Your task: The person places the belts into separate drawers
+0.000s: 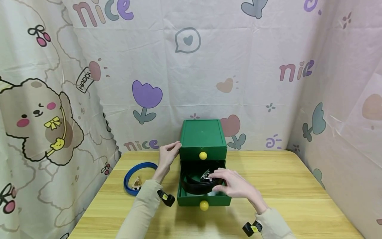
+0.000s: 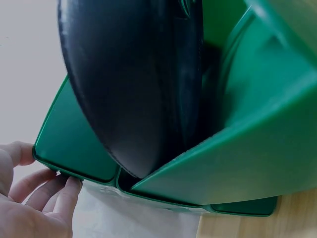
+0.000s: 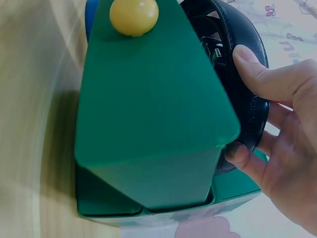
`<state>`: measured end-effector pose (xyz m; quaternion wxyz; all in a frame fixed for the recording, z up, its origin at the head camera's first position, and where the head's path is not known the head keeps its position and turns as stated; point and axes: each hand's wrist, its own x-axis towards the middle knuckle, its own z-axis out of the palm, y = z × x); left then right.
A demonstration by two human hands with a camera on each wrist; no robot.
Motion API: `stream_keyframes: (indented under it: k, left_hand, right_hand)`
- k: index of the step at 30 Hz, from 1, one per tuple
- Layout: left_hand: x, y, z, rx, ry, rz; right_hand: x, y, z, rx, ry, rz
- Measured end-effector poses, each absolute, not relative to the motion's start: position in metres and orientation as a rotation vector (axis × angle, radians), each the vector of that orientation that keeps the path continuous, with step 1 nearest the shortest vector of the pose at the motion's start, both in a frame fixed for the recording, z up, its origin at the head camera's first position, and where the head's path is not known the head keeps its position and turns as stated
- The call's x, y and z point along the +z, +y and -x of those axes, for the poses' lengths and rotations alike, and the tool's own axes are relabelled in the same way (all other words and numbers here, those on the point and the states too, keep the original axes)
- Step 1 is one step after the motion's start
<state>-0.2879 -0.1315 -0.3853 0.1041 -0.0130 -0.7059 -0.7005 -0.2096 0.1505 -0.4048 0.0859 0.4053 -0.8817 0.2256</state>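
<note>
A green two-drawer cabinet [image 1: 203, 132] stands on the table with its lower drawer [image 1: 191, 200] pulled out. Inside that drawer lies a coiled black belt [image 1: 197, 189] with a silver buckle [image 1: 205, 176]. My right hand [image 1: 232, 182] grips the belt's right side; the right wrist view has the thumb on one side of the coil and fingertips round the other. At the cabinet's upper left edge, my left hand [image 1: 167, 157] holds the corner, thumb and fingers [image 2: 68, 198] on different faces. The drawer front hides part of the belt in the right wrist view.
Left of the cabinet, a coiled blue belt [image 1: 127, 179] with a gold buckle [image 1: 137, 183] lies on the wooden table [image 1: 268, 186]. Yellow round knobs stick out from the upper drawer [image 1: 191, 154] and the lower one. A printed curtain [image 1: 191, 66] hangs behind.
</note>
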Motion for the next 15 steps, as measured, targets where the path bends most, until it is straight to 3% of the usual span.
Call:
stream_keyframes:
  k: [15]
  left_hand:
    - [-0.3858, -0.1318, 0.2884, -2.058, -2.082, 0.047]
  right_hand:
    - [-0.4136, 0.1506, 0.2171, 0.628, -2.688, -1.191]
